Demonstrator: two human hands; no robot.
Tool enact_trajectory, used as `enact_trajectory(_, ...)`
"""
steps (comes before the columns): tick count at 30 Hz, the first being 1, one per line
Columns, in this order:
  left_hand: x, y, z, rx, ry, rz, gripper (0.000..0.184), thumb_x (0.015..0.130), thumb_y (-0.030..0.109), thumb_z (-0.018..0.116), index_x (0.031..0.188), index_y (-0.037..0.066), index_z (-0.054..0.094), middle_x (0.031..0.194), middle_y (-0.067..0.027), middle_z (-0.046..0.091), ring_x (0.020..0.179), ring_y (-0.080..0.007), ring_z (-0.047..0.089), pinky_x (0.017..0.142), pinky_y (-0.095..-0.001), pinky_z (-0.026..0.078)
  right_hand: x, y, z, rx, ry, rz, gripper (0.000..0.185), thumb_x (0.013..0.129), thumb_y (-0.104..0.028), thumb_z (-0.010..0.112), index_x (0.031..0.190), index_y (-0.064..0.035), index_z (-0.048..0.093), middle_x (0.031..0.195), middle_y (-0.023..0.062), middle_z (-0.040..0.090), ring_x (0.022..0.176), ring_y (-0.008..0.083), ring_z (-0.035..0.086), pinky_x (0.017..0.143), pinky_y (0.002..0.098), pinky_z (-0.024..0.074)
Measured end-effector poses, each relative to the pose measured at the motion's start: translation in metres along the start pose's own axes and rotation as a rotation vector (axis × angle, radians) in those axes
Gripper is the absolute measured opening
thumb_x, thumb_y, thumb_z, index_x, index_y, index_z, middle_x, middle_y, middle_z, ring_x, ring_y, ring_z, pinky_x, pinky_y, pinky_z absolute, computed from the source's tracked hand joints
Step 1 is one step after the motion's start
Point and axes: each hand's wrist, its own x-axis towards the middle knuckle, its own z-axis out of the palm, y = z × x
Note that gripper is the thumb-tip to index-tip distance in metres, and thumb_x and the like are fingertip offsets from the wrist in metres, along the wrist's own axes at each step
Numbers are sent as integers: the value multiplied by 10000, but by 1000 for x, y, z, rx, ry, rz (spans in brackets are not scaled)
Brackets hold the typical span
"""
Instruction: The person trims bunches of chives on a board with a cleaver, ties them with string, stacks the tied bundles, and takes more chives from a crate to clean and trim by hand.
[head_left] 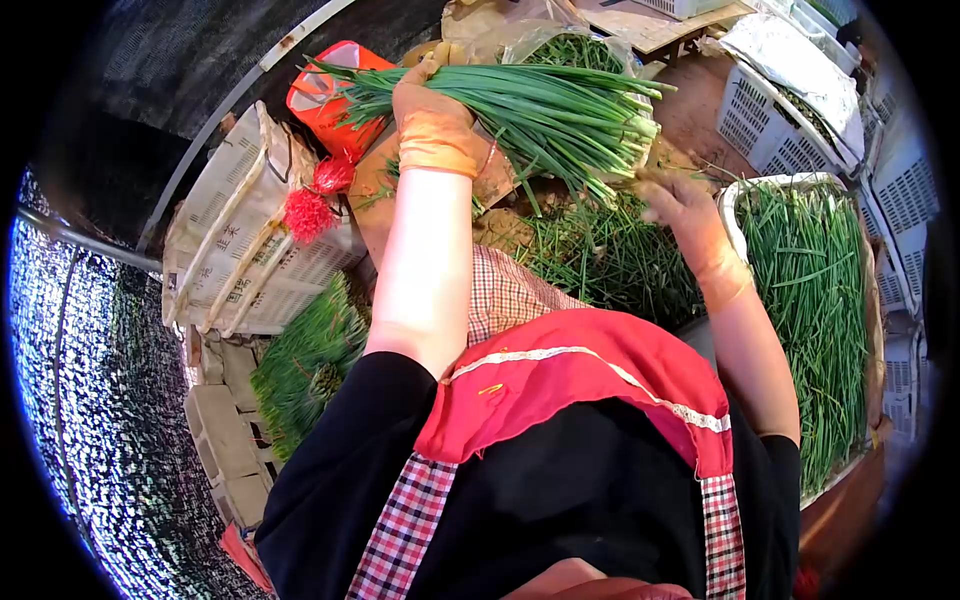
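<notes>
My left hand, in a thin orange glove, is closed around a thick bunch of green chives near its leafy end. The bunch lies sideways in front of me, leaf tips to the left and pale stem ends to the right. Just beside those stem ends is my right hand, gloved too. Its fingers reach left with the thumb apart, somewhat blurred, and I see nothing held in them. Beneath the bunch, loose green stalks lie in a heap before my apron.
At right stands a white-rimmed crate full of chives. A stack of chives lies at left, below a white box. Red string balls hang by an orange bucket. A covered white crate is at the back right.
</notes>
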Motion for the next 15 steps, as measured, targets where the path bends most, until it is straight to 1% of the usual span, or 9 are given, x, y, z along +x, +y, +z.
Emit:
enact_trajectory(1,-6,-1,3,-17,-2,2,178,792,63,488,944,-20,533,939,-105,547,848,-301,545,818,-479,462,4,-23,6,120,-28,14,413,814,-240,623,1079,70,565,930,110,636,751,135,575,714,247,453)
enact_trajectory(4,-11,-1,4,-2,-54,3,179,788,62,486,944,-11,538,937,-104,548,848,-281,547,814,-457,469,27,-15,24,286,1,-15,297,828,-194,607,988,56,608,794,41,628,626,76,509,599,213,421)
enact_trajectory(6,1,-1,-2,26,-33,31,170,786,59,483,934,-7,537,943,-113,552,851,-277,548,802,-457,469,26,-12,27,381,44,-19,222,825,-155,604,928,40,629,762,33,628,601,77,504,563,221,414)
enact_trajectory(8,3,-1,-1,17,-11,64,167,783,58,485,934,-5,519,951,-122,559,845,-276,552,786,-462,464,18,1,14,167,97,-80,207,815,-149,613,917,30,630,763,38,628,578,92,488,551,234,410)
enact_trajectory(10,0,2,6,10,-13,75,234,769,12,488,996,-35,516,1010,-130,552,893,-281,571,804,-551,461,15,61,-31,-166,175,122,289,800,-175,636,1006,27,617,785,65,650,625,142,559,603,277,454)
enact_trajectory(11,10,1,4,-16,-1,160,238,765,2,499,1000,-29,509,1009,-123,560,900,-276,578,799,-541,466,6,80,-47,-367,141,245,377,793,-214,647,1070,33,585,869,104,650,752,187,585,699,299,460)
enact_trajectory(13,18,2,6,-28,-3,125,242,763,-3,500,1004,-22,505,1003,-122,565,902,-275,580,807,-535,465,-10,91,-35,-769,81,219,671,764,-323,680,1263,47,427,1172,210,549,1139,289,499,971,340,369)
enact_trajectory(14,19,0,6,-35,2,81,246,761,-8,502,1007,-14,501,996,-121,569,905,-275,581,816,-529,463,-12,80,-23,-508,-14,282,765,749,-363,692,1300,54,363,1287,223,449,1226,302,406,1034,334,287)
enact_trajectory(15,19,-4,6,-30,4,69,246,761,-8,502,1007,-14,501,996,-121,569,905,-275,581,816,-529,463,-15,56,3,-308,-62,67,794,741,-375,699,1313,46,345,1288,224,448,1225,307,407,1028,323,294)
